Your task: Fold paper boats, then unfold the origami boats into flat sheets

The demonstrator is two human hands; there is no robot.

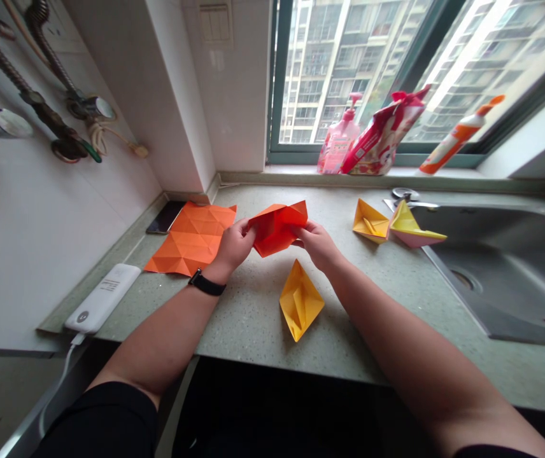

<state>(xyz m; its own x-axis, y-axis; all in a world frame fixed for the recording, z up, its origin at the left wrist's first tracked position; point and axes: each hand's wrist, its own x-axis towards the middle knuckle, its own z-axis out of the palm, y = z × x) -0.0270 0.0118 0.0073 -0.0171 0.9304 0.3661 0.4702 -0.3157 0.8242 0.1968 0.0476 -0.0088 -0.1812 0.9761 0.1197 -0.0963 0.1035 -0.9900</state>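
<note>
Orange paper [277, 227], partly folded into a puffed, angular shape with sharp creases and a raised top edge, is held just above the speckled countertop [253, 312]. The left hand [235, 245] pinches its left side, and the right hand [316, 243] pinches its right. A creased flat orange sheet [191, 238] lies to the left, a yellow paper boat [300, 301] just below.

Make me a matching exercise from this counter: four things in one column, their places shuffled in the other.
1 folded orange paper
2 flat orange sheet
3 pink pump bottle
4 white power bank

A on the windowsill
B at the left edge of the counter
C between left hand and right hand
D lying beside the phone

Pairs: 1-C, 2-D, 3-A, 4-B
</note>
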